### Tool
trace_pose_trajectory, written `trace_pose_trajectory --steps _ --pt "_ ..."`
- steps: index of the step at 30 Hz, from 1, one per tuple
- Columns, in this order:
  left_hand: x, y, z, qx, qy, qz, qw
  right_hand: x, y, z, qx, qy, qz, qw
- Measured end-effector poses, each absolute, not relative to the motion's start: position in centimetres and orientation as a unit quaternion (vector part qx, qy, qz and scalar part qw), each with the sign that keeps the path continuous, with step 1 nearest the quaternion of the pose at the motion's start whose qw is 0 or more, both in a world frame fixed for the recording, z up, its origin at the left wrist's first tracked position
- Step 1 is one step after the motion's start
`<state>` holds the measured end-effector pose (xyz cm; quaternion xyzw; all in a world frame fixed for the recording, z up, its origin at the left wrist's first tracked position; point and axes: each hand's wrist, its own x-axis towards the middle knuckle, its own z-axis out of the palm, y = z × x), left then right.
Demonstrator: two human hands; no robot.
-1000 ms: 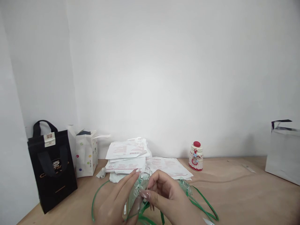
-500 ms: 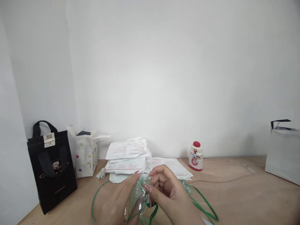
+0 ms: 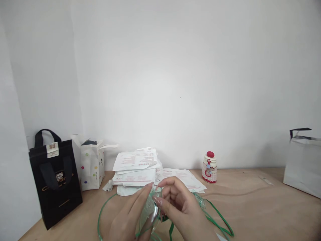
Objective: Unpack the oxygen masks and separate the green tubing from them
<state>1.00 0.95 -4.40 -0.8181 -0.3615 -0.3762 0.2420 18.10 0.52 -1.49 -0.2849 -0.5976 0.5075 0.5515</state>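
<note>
A clear, green-tinted oxygen mask (image 3: 148,208) is between my two hands, low in the middle of the view. My left hand (image 3: 129,214) is wrapped round its left side, fingers pointing up to its top. On the other side, my right hand (image 3: 179,207) pinches the mask's upper edge between thumb and fingers. Part of the mask is hidden behind the fingers. A green strap (image 3: 171,231) hangs below my right hand. Thin green tubing (image 3: 100,214) curves out past my left hand. Another clear green piece (image 3: 199,200) with green cord lies beyond my right wrist.
Behind my hands lie stacked white printed packets (image 3: 135,167), with more packets (image 3: 184,177) beside them. A black bag (image 3: 56,207) and a dotted white bag (image 3: 90,167) stand left. A red-topped container (image 3: 209,169) stands right of centre, and a white bag (image 3: 303,167) at far right.
The mask has turned slightly between my hands, and the green strap beneath has swung right. My left fingertips have moved a little up and right; my right hand has barely moved.
</note>
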Motion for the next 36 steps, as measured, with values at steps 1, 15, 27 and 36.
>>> trace_pose_trajectory --steps 1,15,27,36 --pt "1.0 0.9 -4.3 -0.819 -0.359 -0.376 0.243 18.1 0.5 -1.5 -0.280 -0.596 0.510 0.553" --pt "1.2 0.5 -3.6 -0.829 -0.350 -0.382 0.211 18.0 0.9 -1.6 -0.277 -0.583 0.517 0.563" --pt "0.9 0.3 -3.8 -0.797 -0.386 -0.437 0.154 18.1 0.4 -1.1 -0.324 -0.602 0.449 0.576" --pt "-1.4 -0.6 -1.7 -0.663 -0.477 -0.576 0.028 17.6 0.6 -2.2 -0.371 -0.637 0.467 0.488"
